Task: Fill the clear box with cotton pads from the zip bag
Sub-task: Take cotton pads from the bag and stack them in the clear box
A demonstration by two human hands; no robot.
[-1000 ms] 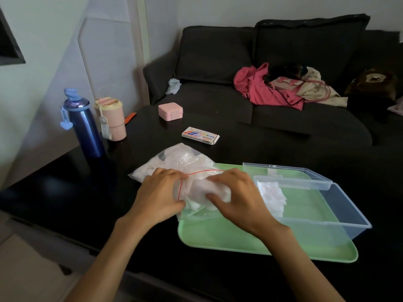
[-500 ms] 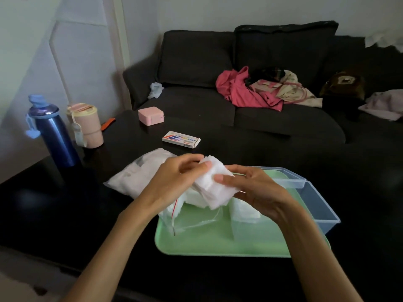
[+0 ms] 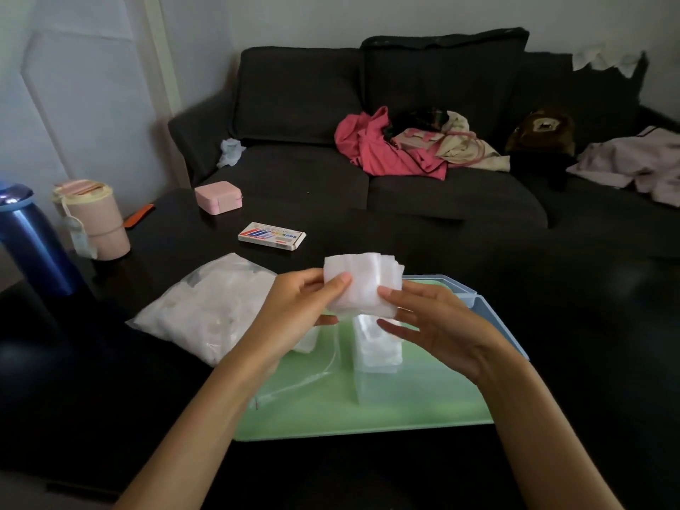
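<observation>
Both hands hold a stack of white cotton pads [image 3: 362, 283] upright in the air above the green tray [image 3: 368, 417]. My left hand [image 3: 300, 314] pinches its left edge with the thumb in front. My right hand [image 3: 434, 325] holds its right edge with thumb and fingers. The zip bag [image 3: 209, 314], still bulging with pads, lies on the table to the left, its open mouth on the tray. The clear box [image 3: 382, 377] sits on the tray under my hands with some pads [image 3: 379, 344] inside; its lid [image 3: 493, 325] hangs open to the right.
On the black table stand a blue bottle [image 3: 33, 244] and a pink cup [image 3: 95, 219] at the left, a pink case [image 3: 219, 196] and a small printed carton [image 3: 272, 236] farther back. A dark sofa [image 3: 404, 104] with clothes lies beyond.
My right hand drew a stack of pads out of the zip bag; both hands lifted it clear and now hold it upright above the box. The camera view shifted right.
</observation>
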